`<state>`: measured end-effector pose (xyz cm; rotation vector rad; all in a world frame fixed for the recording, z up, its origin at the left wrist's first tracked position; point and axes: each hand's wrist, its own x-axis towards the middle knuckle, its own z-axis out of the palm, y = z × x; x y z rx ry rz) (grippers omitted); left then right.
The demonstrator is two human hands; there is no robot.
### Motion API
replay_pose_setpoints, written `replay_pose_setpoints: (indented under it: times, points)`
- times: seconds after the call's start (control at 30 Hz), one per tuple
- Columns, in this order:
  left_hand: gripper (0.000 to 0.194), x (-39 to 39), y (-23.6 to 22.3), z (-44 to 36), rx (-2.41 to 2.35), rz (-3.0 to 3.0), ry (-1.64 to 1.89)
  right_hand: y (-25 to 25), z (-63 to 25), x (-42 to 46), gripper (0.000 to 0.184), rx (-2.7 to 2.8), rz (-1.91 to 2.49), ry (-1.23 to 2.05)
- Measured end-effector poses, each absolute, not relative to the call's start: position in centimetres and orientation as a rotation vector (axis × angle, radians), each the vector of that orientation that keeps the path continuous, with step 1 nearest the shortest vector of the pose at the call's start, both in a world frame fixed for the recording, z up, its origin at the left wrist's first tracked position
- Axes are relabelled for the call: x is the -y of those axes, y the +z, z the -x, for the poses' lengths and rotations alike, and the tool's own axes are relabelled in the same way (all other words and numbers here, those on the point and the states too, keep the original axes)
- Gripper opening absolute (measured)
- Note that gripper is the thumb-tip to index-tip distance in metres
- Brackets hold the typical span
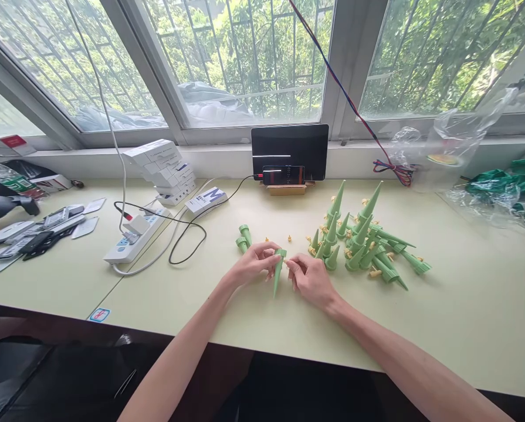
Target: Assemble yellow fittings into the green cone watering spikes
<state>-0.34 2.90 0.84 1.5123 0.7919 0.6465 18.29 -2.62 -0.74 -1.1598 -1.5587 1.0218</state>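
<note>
Holding one green cone [278,276], two cones [244,232] lying left.

The pale yellow-green, smooth-topped table [468,305] spreads in front of me, a seam crossing it to my left. To my right sits a cluster of green, cone-shaped plastic spikes [359,240] with small yellow fittings, some upright on their wide ends, others lying across one another. Left of my fingers lie two more ribbed-capped green spikes [243,231], and one loose yellow plastic fitting [289,238] sits beyond them. Farther left I have a long white power strip [118,252], a flat white-and-blue box [206,200], a leaning stack of white boxes [156,167] and, near my edge, a red-and-blue square sticker [100,315].
</note>
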Motion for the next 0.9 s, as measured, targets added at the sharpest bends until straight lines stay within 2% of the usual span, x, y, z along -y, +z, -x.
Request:
replay_pose_setpoints:
  times: [0.9]
  points:
    - [0.035,-2.61,1.08,0.04,-0.826,-1.488,0.615,-1.3,-18.34,2.36,0.021,1.572,1.128,0.976]
